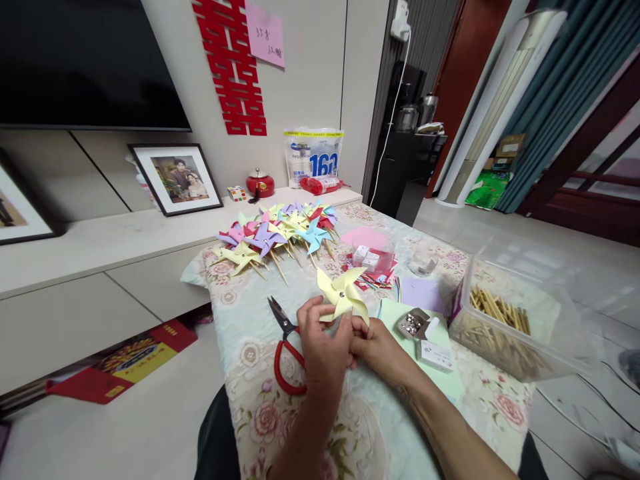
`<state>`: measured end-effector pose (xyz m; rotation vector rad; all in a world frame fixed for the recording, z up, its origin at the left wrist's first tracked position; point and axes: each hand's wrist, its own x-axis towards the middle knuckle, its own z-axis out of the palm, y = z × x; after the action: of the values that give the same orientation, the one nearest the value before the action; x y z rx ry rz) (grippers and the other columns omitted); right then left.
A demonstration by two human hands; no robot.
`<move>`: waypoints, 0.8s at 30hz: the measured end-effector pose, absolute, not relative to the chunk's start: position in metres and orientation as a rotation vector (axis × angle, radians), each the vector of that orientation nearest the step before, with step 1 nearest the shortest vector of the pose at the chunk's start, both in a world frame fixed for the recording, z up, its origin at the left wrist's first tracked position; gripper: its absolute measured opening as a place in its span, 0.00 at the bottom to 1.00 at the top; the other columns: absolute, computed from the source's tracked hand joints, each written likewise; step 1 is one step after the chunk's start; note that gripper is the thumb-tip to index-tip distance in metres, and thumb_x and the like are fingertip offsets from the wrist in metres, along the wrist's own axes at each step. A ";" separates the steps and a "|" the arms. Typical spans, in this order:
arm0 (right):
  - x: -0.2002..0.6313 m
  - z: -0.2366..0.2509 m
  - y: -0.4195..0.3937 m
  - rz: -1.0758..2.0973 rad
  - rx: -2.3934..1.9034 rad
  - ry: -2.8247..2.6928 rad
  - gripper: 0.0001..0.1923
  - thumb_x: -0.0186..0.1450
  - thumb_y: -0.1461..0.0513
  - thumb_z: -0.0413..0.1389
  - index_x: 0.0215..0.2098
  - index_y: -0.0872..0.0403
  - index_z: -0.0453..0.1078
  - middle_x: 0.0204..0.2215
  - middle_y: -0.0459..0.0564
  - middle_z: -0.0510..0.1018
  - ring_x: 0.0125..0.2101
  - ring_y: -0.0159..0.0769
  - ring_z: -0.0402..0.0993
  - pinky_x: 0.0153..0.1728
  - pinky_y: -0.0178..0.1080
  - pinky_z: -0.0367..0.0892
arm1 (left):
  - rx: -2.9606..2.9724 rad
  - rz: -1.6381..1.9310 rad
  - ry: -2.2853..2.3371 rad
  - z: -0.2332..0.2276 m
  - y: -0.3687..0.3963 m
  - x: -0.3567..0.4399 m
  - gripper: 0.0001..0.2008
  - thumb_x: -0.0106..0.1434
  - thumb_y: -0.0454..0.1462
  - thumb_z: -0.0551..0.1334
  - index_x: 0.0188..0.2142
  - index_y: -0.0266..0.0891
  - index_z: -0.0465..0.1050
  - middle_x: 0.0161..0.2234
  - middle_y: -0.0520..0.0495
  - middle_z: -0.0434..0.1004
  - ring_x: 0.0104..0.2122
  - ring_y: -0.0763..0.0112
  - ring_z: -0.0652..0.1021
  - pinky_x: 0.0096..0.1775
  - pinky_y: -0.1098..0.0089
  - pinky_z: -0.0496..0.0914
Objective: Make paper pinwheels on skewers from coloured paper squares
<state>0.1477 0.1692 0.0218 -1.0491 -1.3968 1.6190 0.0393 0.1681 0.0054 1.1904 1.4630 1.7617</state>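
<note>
Head view, hands: the left hand (323,343) and the right hand (373,340) meet over the counter (260,407), both closed in a pinch on the yellow pinwheel (344,295), thumbs and fingertips at its lower edge and behind it.
Head view, pinwheel: it stands upright just above the hands, four folded blades spread, a metal pin showing at its centre; whether a stick is already behind it I cannot tell, the hands hide that part.
Head view, step in hand: it looks like the fastening stage, the blades folded and pinned, the back being worked on.
Head view, next move: as I judge it, a steady grip on the centre is needed so the blades stay folded, and a stick from the clear box (520,320), near the right forearm.
Head view, close by: red scissors (285,350) lie flat just left of the left hand; a small open tin of pins (413,323) sits on green paper (393,313) just right of the hands.
Head view, farther off: a heap of finished pinwheels (277,237) on sticks lies at the far end of the counter, well apart from the hands.
</note>
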 end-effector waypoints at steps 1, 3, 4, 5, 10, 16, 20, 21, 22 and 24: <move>0.147 0.022 0.169 1.621 -1.048 -1.400 0.13 0.58 0.54 0.63 0.24 0.54 0.68 0.16 0.41 0.72 0.18 0.29 0.67 0.22 0.33 0.63 | 1.182 1.758 1.468 0.006 0.168 0.039 0.08 0.53 0.36 0.70 0.32 0.41 0.73 0.50 0.40 0.69 0.46 0.58 0.76 0.41 0.64 0.74; 0.147 0.021 0.169 1.623 -1.050 -1.400 0.14 0.57 0.53 0.63 0.24 0.54 0.68 0.17 0.41 0.73 0.18 0.29 0.68 0.22 0.33 0.64 | 1.157 1.756 1.463 0.007 0.169 0.039 0.07 0.53 0.37 0.70 0.31 0.40 0.74 0.49 0.40 0.69 0.44 0.60 0.77 0.40 0.65 0.75; 0.147 0.022 0.169 1.624 -1.052 -1.400 0.15 0.58 0.53 0.63 0.24 0.54 0.67 0.17 0.41 0.73 0.18 0.29 0.68 0.22 0.33 0.64 | 1.146 1.753 1.455 0.008 0.169 0.039 0.07 0.54 0.37 0.69 0.30 0.40 0.74 0.49 0.41 0.69 0.42 0.61 0.77 0.39 0.65 0.75; 0.147 0.022 0.169 1.625 -1.056 -1.402 0.15 0.58 0.52 0.63 0.24 0.53 0.67 0.17 0.41 0.73 0.18 0.29 0.68 0.23 0.33 0.64 | 1.136 1.745 1.445 0.009 0.169 0.039 0.06 0.54 0.38 0.69 0.30 0.40 0.74 0.49 0.41 0.69 0.41 0.62 0.77 0.39 0.66 0.75; 0.146 0.025 0.167 1.645 -1.075 -1.423 0.18 0.57 0.50 0.63 0.23 0.53 0.65 0.17 0.41 0.72 0.19 0.30 0.68 0.24 0.34 0.64 | 1.044 1.718 1.427 0.014 0.168 0.038 0.06 0.54 0.38 0.68 0.29 0.39 0.75 0.46 0.41 0.70 0.37 0.64 0.78 0.33 0.69 0.74; 0.148 0.023 0.168 1.597 -1.122 -1.496 0.17 0.58 0.49 0.61 0.26 0.53 0.65 0.16 0.41 0.71 0.17 0.30 0.65 0.22 0.33 0.61 | 1.024 1.750 1.414 0.013 0.167 0.038 0.07 0.51 0.38 0.71 0.29 0.39 0.77 0.48 0.41 0.72 0.42 0.62 0.78 0.36 0.69 0.74; 0.158 0.024 0.173 1.282 -1.274 -1.647 0.15 0.65 0.51 0.53 0.26 0.52 0.65 0.14 0.39 0.64 0.16 0.30 0.60 0.20 0.33 0.56 | 1.102 1.825 1.450 0.012 0.165 0.028 0.10 0.57 0.40 0.68 0.39 0.42 0.79 0.53 0.40 0.69 0.49 0.59 0.75 0.42 0.66 0.74; 0.161 0.025 0.174 1.196 -1.303 -1.667 0.15 0.65 0.53 0.52 0.25 0.52 0.65 0.16 0.40 0.64 0.18 0.31 0.61 0.21 0.34 0.56 | 1.117 1.845 1.461 0.012 0.165 0.025 0.12 0.59 0.40 0.66 0.42 0.42 0.78 0.54 0.40 0.67 0.49 0.59 0.75 0.42 0.66 0.74; 0.165 0.026 0.175 1.118 -1.327 -1.680 0.14 0.66 0.54 0.51 0.25 0.52 0.65 0.18 0.41 0.65 0.20 0.33 0.62 0.23 0.34 0.56 | 1.142 1.860 1.475 0.011 0.166 0.021 0.13 0.60 0.40 0.65 0.45 0.43 0.77 0.55 0.40 0.66 0.49 0.59 0.75 0.42 0.65 0.74; 0.173 0.028 0.177 0.966 -1.366 -1.709 0.12 0.66 0.57 0.52 0.26 0.52 0.68 0.23 0.45 0.69 0.27 0.36 0.65 0.29 0.35 0.57 | 1.227 1.862 1.509 0.010 0.166 0.016 0.16 0.62 0.40 0.63 0.50 0.44 0.76 0.56 0.40 0.64 0.48 0.59 0.75 0.42 0.64 0.74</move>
<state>0.1725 0.1767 0.0280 -1.3660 -1.7085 0.9663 0.0156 0.1664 0.0101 1.2274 1.5087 1.8620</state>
